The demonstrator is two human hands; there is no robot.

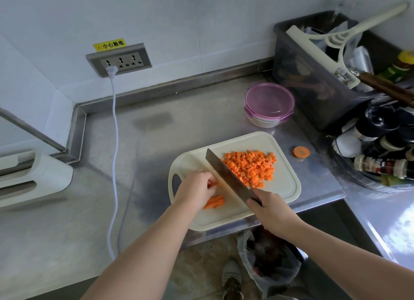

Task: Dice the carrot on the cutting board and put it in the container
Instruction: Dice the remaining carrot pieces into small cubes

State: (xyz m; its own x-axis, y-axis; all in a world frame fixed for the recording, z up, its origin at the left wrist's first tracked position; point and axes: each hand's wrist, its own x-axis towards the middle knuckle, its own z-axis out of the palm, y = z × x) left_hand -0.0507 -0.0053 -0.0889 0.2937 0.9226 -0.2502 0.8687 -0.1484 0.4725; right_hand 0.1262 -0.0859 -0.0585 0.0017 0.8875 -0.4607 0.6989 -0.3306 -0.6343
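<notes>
a: how will the carrot strips [212, 184] behave under the blade?
b: stiff and light, i'd judge. the cut faces look moist, so they may slide or roll apart unless pinned. best held from above, bunched, well back from the cut end.
a: and the left hand [197, 185]?
b: its fingers [209, 180] are curled down over those strips, pinning them to the cutting board [282, 187]. only a sliver of orange shows between the fingertips and the knife [226, 176]. the flat of the blade stands just beside the knuckles, tip pointing away from the person.
a: right hand [266, 207]?
b: wrapped tightly round the knife handle, near the board's front edge.
a: anything else to cut?
b: spare strips [215, 202] lie by the left wrist, apart from the fingers. the diced pile [251, 167] sits on the far side of the blade, on the board's right half.
a: the container [268, 104]?
b: beyond the board on the worktop [145, 142], with its purple lid on. the dice are small and loose, so scooping them on the blade would spill fewer than pinching, i think. one round carrot end [301, 152] lies off the board.
</notes>
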